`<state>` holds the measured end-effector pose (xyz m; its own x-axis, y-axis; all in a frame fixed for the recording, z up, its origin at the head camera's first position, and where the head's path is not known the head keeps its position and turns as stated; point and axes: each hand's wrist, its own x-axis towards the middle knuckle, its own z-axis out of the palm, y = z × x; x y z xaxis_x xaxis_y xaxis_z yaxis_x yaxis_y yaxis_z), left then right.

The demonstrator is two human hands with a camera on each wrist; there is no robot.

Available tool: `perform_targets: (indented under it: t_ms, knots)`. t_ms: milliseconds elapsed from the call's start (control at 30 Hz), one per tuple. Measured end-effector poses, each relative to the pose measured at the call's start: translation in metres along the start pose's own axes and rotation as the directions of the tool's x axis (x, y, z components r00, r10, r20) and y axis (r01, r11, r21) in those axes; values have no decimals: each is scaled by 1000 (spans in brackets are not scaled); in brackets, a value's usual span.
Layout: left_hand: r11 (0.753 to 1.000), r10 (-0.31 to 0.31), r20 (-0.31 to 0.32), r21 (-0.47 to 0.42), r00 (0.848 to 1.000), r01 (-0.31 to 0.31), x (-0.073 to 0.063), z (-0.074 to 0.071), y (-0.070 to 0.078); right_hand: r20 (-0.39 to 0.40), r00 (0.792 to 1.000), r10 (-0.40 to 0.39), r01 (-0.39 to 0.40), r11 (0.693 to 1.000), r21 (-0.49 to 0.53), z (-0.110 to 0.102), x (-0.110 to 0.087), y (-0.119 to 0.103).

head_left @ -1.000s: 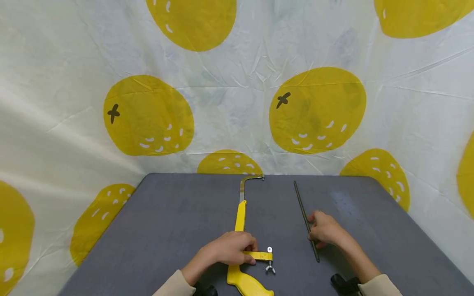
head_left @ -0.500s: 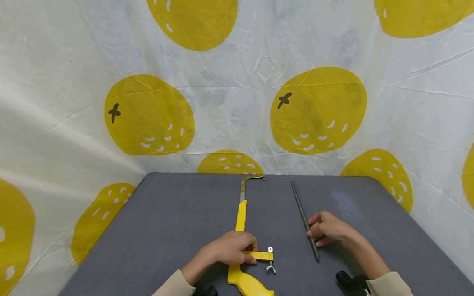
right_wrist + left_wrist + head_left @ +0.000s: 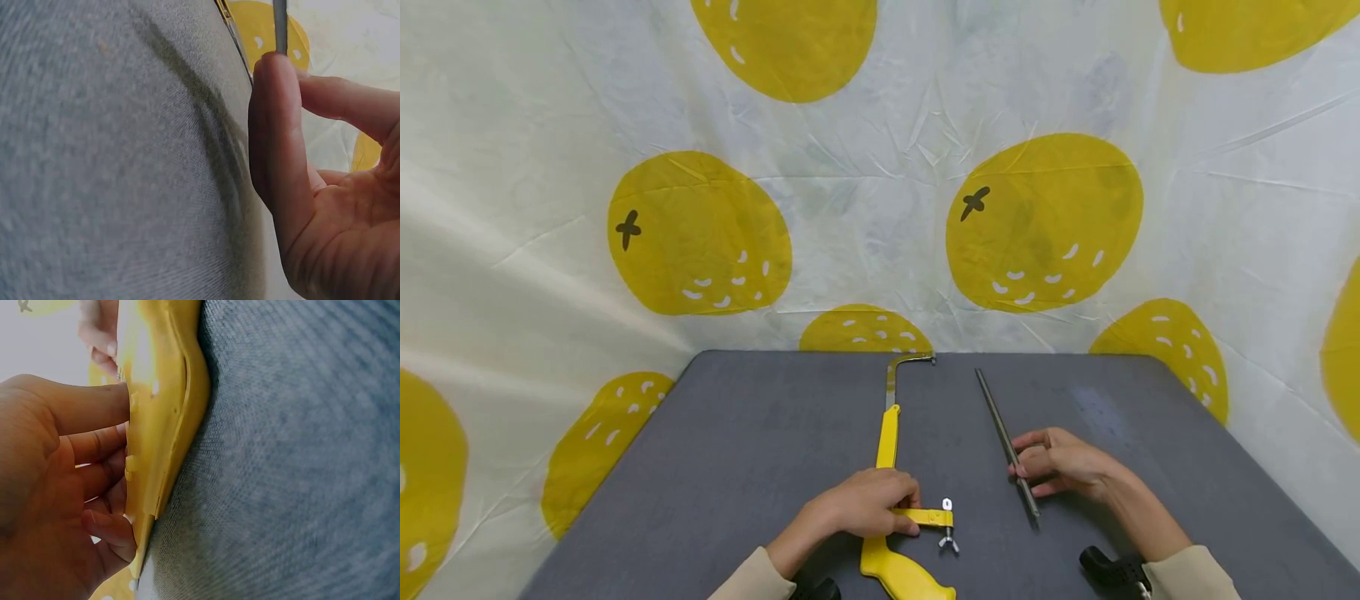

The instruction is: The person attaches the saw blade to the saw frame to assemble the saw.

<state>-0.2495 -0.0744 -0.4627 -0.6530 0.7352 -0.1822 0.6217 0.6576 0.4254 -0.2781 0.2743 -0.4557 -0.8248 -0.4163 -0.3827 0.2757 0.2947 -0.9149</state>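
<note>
A yellow hacksaw frame (image 3: 887,437) lies lengthwise on the grey table, its bent metal end at the far edge. My left hand (image 3: 868,502) grips it near the handle, where a short yellow arm with a wing nut (image 3: 949,544) sticks out to the right. In the left wrist view, thumb and fingers press against the edge of the yellow frame (image 3: 156,406). To the right, my right hand (image 3: 1067,462) pinches a thin dark hacksaw blade (image 3: 995,408), tilted with its far end leftward. The right wrist view shows the blade (image 3: 280,25) rising from the pinched fingertips, with shadows on the cloth.
The grey cloth-covered table (image 3: 760,433) reaches back to a white curtain (image 3: 865,225) printed with large yellow fruits, which also hangs along both sides. A pale smudge (image 3: 1097,412) marks the table at the back right.
My right hand has shifted slightly left, carrying the blade closer to the frame, and the blade's near end now shows a shadow below it. My left hand and the frame stay put.
</note>
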Motion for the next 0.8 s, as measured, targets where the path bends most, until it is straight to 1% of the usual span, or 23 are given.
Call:
perform_targets:
  t_ms: [233,467,633,800]
  knots:
    - [1000,6,7,15,1000,-6,1,0,0,27,998,-58,57,998,26,7,1,-4]
    - [1000,8,11,15,1000,-8,0,-1,1,30,996,-89,88,995,44,18,6,-7]
    - [1000,10,13,15,1000,-10,0,0,0,17,994,-105,104,993,59,26,8,-10]
    - [1000,4,20,5,1000,-4,0,0,-2,-10,993,-117,118,992,43,34,12,-12]
